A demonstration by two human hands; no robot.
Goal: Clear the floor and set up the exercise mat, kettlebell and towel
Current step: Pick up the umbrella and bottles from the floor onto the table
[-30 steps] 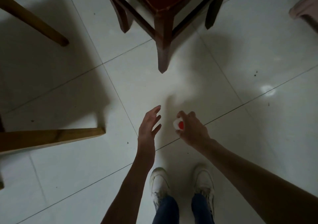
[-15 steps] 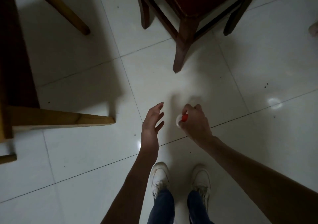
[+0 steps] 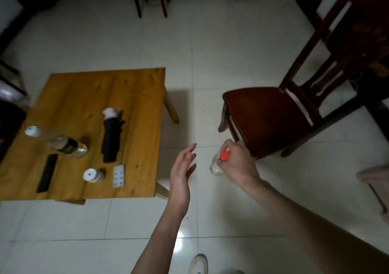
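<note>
Right hand (image 3: 235, 164) holds a small clear bottle (image 3: 215, 167) with a red cap (image 3: 224, 155), grip curled round the neck just under the cap, bottle hanging in the air between the wooden worktop (image 3: 84, 97) and the dark chair (image 3: 271, 118). Left hand (image 3: 182, 175) is spread, fingers straight, holding nothing, hovering near the worktop's right edge.

Step looks like floor clearing: the bottle is being carried off, probably toward the worktop, which already carries another bottle (image 3: 66, 144) lying on its side, a folded umbrella (image 3: 111, 139), a dark remote (image 3: 47, 172), a white-lidded jar (image 3: 92, 175) and a small blister pack (image 3: 118, 176).

Mat, kettlebell and towel: none visible in this view, so setup not yet begun.

Next move likely calls for swinging the bottle left over the worktop and setting it upright on a bare patch, near the right edge, keeping clear of the jar and the pack. The tile floor (image 3: 231, 67) is shiny.
</note>
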